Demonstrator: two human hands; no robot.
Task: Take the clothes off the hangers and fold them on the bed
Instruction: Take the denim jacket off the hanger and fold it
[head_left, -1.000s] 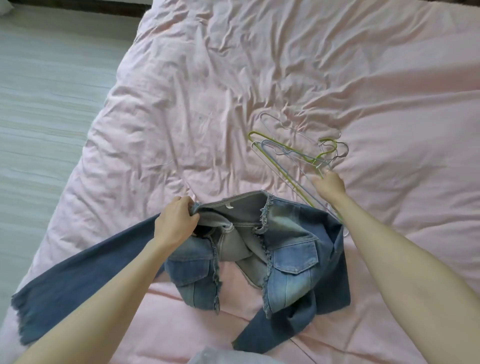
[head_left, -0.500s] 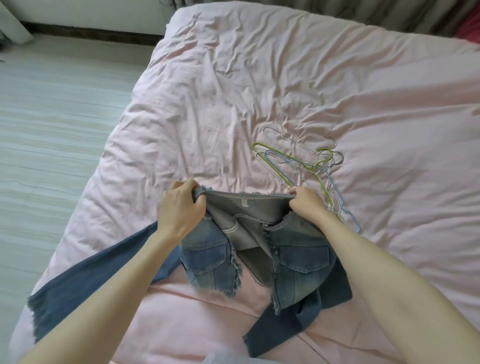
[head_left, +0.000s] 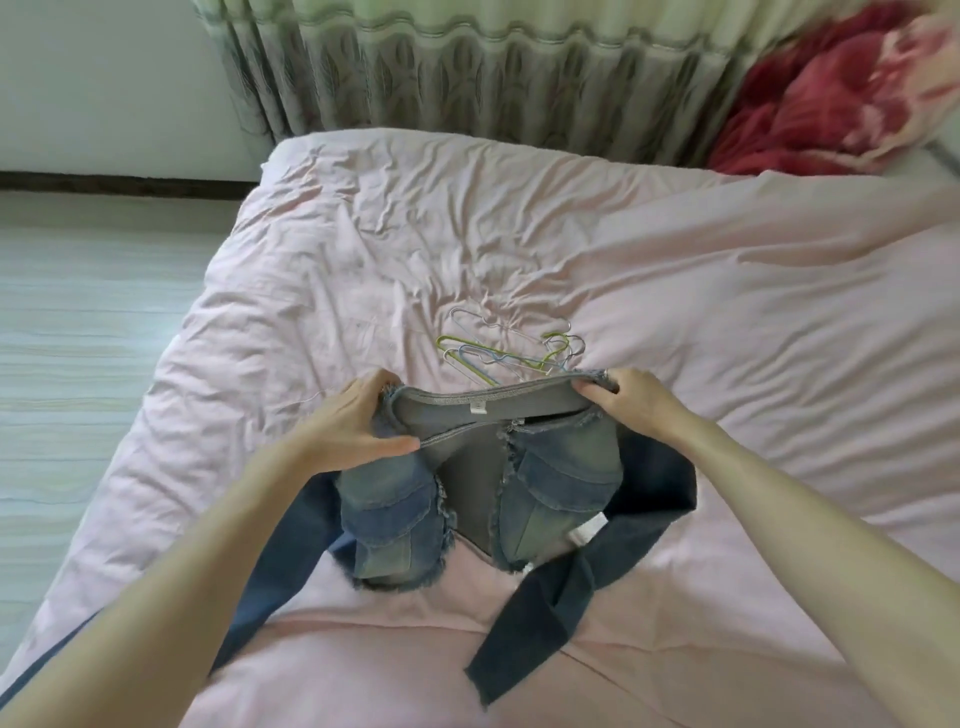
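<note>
Since a moment ago both hands have pulled apart, so the neckline of the denim jacket (head_left: 483, 467) is now stretched wide between them. The left hand (head_left: 353, 421) grips the left end of the neckline, thumb on top and fingers curled under the cloth. The right hand (head_left: 631, 402) pinches the right end with its fingers closed on the frayed edge. The jacket hangs open toward the person, its grey inside showing, and both sleeves trail down onto the pink bed cover (head_left: 727, 338). Just behind the jacket some wire hangers (head_left: 511, 345) lie in a loose pile on the cover. A curtain (head_left: 467, 67) hangs behind the bed, and a red blanket (head_left: 831, 104) lies at the far right corner.
</note>
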